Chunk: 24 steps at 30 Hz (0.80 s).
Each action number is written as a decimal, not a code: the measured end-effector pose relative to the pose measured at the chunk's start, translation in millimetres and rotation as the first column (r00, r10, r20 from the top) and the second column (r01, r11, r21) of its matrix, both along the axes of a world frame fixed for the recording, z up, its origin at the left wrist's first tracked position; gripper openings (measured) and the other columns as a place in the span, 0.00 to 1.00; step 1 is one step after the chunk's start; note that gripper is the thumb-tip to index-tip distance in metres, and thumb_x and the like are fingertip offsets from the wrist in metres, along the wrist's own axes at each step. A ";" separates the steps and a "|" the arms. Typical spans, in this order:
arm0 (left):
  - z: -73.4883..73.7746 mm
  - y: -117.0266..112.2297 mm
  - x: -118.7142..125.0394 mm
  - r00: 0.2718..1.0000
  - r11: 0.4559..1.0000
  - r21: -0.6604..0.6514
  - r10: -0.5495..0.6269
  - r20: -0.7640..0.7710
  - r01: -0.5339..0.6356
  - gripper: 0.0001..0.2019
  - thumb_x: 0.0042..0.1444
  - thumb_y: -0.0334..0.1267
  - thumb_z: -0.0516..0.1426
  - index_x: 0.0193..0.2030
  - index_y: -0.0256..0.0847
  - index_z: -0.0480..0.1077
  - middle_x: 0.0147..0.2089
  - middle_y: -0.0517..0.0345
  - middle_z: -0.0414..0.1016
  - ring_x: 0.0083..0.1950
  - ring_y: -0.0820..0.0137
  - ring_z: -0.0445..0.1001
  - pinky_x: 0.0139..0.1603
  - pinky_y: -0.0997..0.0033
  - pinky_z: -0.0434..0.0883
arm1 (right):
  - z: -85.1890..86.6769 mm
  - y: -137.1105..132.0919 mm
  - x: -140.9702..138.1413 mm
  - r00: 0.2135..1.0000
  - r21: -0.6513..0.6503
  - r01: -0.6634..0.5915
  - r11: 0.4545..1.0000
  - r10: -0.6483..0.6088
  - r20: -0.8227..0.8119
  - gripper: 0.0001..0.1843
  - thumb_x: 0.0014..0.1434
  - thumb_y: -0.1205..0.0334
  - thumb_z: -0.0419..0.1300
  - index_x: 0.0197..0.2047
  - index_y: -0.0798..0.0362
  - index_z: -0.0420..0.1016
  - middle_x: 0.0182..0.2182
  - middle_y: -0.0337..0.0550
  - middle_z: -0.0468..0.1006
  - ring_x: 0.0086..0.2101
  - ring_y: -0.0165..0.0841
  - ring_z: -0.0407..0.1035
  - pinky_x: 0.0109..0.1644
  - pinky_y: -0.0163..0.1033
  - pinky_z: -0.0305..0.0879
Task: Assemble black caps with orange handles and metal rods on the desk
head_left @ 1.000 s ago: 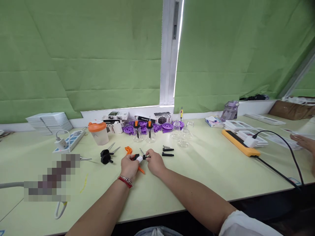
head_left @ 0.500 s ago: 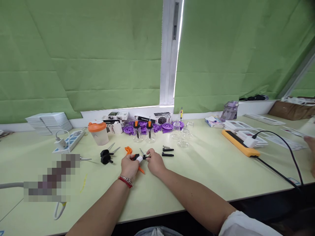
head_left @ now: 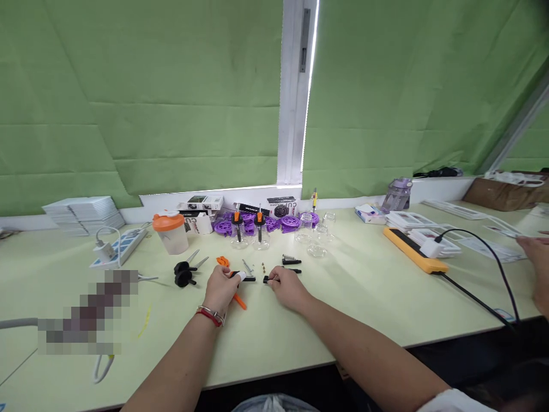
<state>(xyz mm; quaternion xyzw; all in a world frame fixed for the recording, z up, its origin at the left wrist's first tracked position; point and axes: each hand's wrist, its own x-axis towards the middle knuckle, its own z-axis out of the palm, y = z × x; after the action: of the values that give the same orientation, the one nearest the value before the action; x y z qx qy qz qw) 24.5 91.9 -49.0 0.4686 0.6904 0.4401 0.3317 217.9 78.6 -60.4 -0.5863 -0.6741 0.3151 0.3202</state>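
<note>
My left hand (head_left: 221, 289) is closed on a small black and orange tool (head_left: 238, 286), with a white-wrapped fingertip at its front end and a black tip pointing right. My right hand (head_left: 288, 287) lies a little to the right, pinching a small black part (head_left: 267, 279). The two pieces are apart, with a gap between them. Small brass bits (head_left: 263, 266) lie on the table just beyond that gap. Two black parts (head_left: 291, 261) rest behind my right hand.
A black knobbed tool (head_left: 185, 273) and an orange-lidded cup (head_left: 170, 231) stand to the left, with a white power strip (head_left: 115, 247). Purple discs (head_left: 288, 221) and clear glass cups (head_left: 316, 236) line the back. A yellow power strip (head_left: 414, 250) with black cable lies right. Another person's hand (head_left: 536, 257) is at far right.
My hands, joined on one assembly before, have come apart. My right hand has shifted right with a small black part, and the left hand keeps the orange tool.
</note>
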 end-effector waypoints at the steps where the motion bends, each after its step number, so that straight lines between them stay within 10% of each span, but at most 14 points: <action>1: 1.6 -1.4 -1.5 0.992 1.000 0.001 -0.010 -0.125 0.010 0.18 0.41 0.46 0.62 0.36 0.39 0.63 0.29 0.61 0.70 0.29 0.70 0.70 0.29 0.72 0.64 | 0.0 -0.8 6.7 1.000 -0.004 0.002 1.000 -0.002 -0.008 0.05 0.56 0.63 0.55 0.34 0.53 0.71 0.28 0.41 0.74 0.27 0.29 0.65 0.31 0.33 0.57; 7: 21.3 -12.5 -4.6 0.777 0.981 -0.170 -0.182 -0.602 0.097 0.18 0.50 0.54 0.51 0.38 0.40 0.64 0.35 0.52 0.72 0.35 0.61 0.71 0.31 0.67 0.63 | 0.9 2.9 31.6 0.991 -0.035 0.051 0.998 -0.055 -0.125 0.06 0.52 0.62 0.56 0.29 0.54 0.72 0.28 0.41 0.73 0.26 0.29 0.65 0.31 0.34 0.59; 12: 35.0 -25.5 16.4 0.504 0.986 0.037 -0.050 -0.862 0.161 0.16 0.51 0.45 0.53 0.42 0.37 0.66 0.48 0.44 0.67 0.50 0.54 0.65 0.39 0.63 0.65 | 0.9 4.2 34.5 0.974 -0.076 0.041 0.996 -0.057 -0.221 0.06 0.51 0.61 0.56 0.29 0.55 0.72 0.25 0.39 0.71 0.23 0.27 0.63 0.29 0.33 0.60; 18: 30.0 -22.7 55.5 0.210 0.768 -0.169 -0.368 -0.906 0.618 0.10 0.54 0.30 0.50 0.40 0.39 0.71 0.43 0.49 0.70 0.47 0.62 0.68 0.45 0.64 0.64 | -1.6 2.5 35.3 0.982 -0.040 0.035 0.999 -0.042 -0.182 0.07 0.52 0.60 0.56 0.30 0.54 0.73 0.23 0.39 0.72 0.25 0.29 0.65 0.31 0.33 0.60; 24: 20.1 -9.5 67.6 0.189 0.757 -0.254 -0.444 -0.876 0.602 0.12 0.54 0.27 0.48 0.36 0.38 0.73 0.38 0.49 0.72 0.40 0.65 0.72 0.38 0.67 0.65 | 4.5 -0.9 43.0 0.998 0.035 0.015 0.999 -0.013 -0.055 0.07 0.52 0.60 0.58 0.29 0.53 0.74 0.30 0.41 0.76 0.33 0.32 0.68 0.37 0.35 0.61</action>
<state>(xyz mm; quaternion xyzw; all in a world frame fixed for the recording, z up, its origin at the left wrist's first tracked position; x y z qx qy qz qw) 92.1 82.4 -28.9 0.8560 0.5164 0.0234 -0.0012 260.9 77.7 -55.9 -0.5763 -0.6667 0.3167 0.3509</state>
